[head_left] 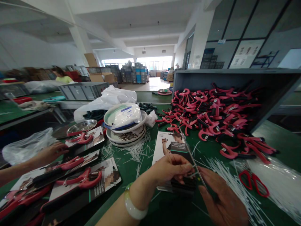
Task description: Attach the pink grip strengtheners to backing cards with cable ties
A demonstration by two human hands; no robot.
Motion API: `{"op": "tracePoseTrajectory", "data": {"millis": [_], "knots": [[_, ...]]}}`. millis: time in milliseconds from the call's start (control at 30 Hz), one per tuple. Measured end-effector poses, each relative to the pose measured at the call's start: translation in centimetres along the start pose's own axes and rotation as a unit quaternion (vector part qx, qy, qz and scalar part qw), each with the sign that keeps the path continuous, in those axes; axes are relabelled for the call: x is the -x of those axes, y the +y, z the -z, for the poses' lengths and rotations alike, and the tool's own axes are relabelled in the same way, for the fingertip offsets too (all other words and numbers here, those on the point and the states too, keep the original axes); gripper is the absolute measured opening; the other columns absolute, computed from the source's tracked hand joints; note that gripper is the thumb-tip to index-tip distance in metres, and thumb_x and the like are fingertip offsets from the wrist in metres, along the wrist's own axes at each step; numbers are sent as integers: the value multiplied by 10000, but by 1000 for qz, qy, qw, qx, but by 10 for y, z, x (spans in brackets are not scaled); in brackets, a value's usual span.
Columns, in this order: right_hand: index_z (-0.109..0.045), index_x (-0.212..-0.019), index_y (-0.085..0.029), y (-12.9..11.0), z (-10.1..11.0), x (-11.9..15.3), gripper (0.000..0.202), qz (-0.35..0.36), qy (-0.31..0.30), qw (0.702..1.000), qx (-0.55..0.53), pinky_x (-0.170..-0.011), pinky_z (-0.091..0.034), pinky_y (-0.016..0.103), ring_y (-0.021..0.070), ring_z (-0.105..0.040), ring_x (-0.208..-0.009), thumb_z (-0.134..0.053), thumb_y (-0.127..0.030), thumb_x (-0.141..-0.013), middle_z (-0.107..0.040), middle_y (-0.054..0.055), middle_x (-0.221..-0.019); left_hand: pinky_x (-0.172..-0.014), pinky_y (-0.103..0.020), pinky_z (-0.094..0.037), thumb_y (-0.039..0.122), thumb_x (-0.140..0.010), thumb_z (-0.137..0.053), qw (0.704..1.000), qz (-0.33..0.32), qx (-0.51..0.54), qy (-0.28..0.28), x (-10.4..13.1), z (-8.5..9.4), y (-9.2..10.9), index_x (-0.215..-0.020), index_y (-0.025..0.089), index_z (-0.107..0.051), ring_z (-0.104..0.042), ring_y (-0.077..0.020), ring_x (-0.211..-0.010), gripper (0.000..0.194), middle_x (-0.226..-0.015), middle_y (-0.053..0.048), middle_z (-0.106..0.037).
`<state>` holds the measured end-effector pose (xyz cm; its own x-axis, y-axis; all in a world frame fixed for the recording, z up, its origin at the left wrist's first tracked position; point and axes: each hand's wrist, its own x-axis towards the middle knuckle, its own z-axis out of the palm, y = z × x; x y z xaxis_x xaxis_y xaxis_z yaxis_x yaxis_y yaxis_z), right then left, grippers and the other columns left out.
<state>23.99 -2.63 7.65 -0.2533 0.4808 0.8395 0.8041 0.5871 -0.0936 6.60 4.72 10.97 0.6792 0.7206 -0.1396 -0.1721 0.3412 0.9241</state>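
My left hand (170, 169), with a jade-like bangle on its wrist, is closed in a pinch on a thin white cable tie (194, 174). In my right hand (222, 199), a backing card (191, 153) is gripped between thumb and fingers and seen almost edge-on. The fingertips of my left hand are close to the card's near face. Below both hands lies a stack of printed backing cards (162, 141). Loose white cable ties (225, 175) are spread beside my right hand. Red-handled scissors (254, 182) rest farther right.
Pink-and-black hand grip strengtheners (211, 113) spill from a tipped grey crate (216, 71). Stacked round trays (109, 136) stand at centre. Carded hand grips (87, 182) lie at left, near another person's hand (53, 152). A plastic bag (277, 179) lies right. Another person is in the background.
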Motion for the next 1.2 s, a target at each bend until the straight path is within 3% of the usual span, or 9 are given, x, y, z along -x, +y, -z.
{"op": "tracePoseTrajectory", "data": {"millis": [167, 333, 533, 667, 800, 900, 1033, 1133, 1200], "knots": [[-565, -1103, -168, -2, 0, -3, 249, 4, 4, 1000, 4, -788, -554, 298, 200, -659, -943, -531, -241, -867, -684, 101, -1019, -438, -160, -427, 484, -552, -789, 996, -59, 37, 49, -5, -8, -2, -740, 146, -556, -444, -21, -397, 451, -569, 59, -546], [-591, -1010, -157, -6, -10, -9, 172, 25, -12, 1000, -6, -805, -557, 297, 185, -662, -933, -540, -213, -855, -698, 104, -979, -466, -172, -428, 534, -645, -716, 976, -151, 92, 130, 5, -13, -7, -988, 226, -476, -487, -50, -447, 519, -622, 82, -512], [-611, -1001, -159, -12, -27, -20, 182, 84, -42, 995, -45, -824, -561, 295, 168, -646, -977, -491, -138, -865, -705, 94, -971, -470, -181, -349, 416, -677, -716, 969, -79, -188, 142, 24, 14, 4, -944, 160, -654, -452, -65, -490, 375, -663, 21, -573], [-621, -1016, -156, -13, -38, -28, 203, 92, -74, 992, -53, -840, -558, 312, 174, -643, -974, -478, -149, -873, -698, 97, -995, -541, -229, -390, 390, -784, -596, 888, -111, -392, 214, 26, 28, 12, -693, 187, -704, -509, -132, -558, 248, -610, -15, -596], [-639, -1028, -159, -10, -44, -32, 215, 24, -138, 989, -46, -844, -550, 372, 208, -632, -984, -532, -200, -846, -675, 118, -1046, -788, -323, -430, 318, -799, -581, 746, -217, -519, 356, 27, 33, 10, -760, 232, -737, -577, -235, -887, 182, -1022, -89, -650], [-632, -1071, -183, -2, -37, -32, 264, 2, -186, 980, -73, -872, -529, 396, 220, -604, -1041, -592, -246, -817, -652, 114, -1106, -836, -324, -427, 310, -836, -534, 759, -254, -496, 335, 28, 42, -2, -821, 227, -729, -588, -232, -933, 212, -1047, -100, -658], [-647, -1025, -219, 43, -24, -29, 241, -42, -233, 965, -116, -870, -514, 343, 189, -615, -1020, -548, -359, -856, -669, 71, -1082, -753, -311, -441, 354, -854, -503, 806, -194, -447, 337, 36, 60, -20, -780, 222, -716, -611, -215, -766, 261, -761, -69, -693], [-666, -974, -172, 114, -21, -28, 295, -203, -213, 955, 49, -829, -507, 338, 205, -645, -930, -440, -348, -906, -691, 93, -992, -861, -349, -432, 359, -809, -577, 811, -213, -431, 334, 43, 68, -25, -907, 231, -720, -610, -244, -910, 215, -924, -87, -710], [-647, -1079, -136, 166, -24, -29, 328, -260, -293, 900, 194, -807, -502, 362, 250, -646, -932, -431, -298, -892, -671, 136, -1062, -963, -396, -394, 355, -769, -636, 817, -228, -437, 298, 45, 69, -27, -1076, 240, -675, -568, -267, -1064, 330, -1117, -101, -666]]}}
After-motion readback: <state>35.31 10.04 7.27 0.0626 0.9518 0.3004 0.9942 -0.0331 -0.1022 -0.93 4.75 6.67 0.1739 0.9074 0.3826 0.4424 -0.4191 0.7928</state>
